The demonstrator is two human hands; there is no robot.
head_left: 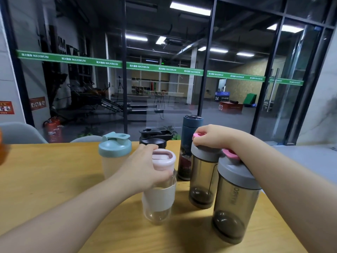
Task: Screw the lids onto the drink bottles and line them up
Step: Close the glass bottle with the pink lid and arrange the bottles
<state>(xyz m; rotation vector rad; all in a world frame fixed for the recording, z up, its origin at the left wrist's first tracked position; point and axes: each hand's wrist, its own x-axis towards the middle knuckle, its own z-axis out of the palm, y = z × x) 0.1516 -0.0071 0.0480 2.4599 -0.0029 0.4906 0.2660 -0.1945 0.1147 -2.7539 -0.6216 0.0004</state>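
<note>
We count six drink bottles on the wooden table [45,179], all upright and all with a lid on. Our left hand [144,165] grips the pale pink lid [163,158] of the clear glass bottle [158,203], which has a white sleeve around its middle; the fingers and thumb curl around the lid's rim. Our right hand [211,136] rests on top of the rear smoky shaker [203,179], fingers curled over its grey lid [204,153] beside the pink loop. The front smoky shaker [235,210], at 4 o'clock from the rear one and touching it, stands under our right forearm. There are two such smoky shakers.

At 10 o'clock from the glass bottle we see one cream shaker with a teal lid [114,154]. At 12 o'clock, just behind our left hand, stands one black bottle [155,137]. One tall dark blue flask [189,148] stands between the black bottle and the rear smoky shaker.
</note>
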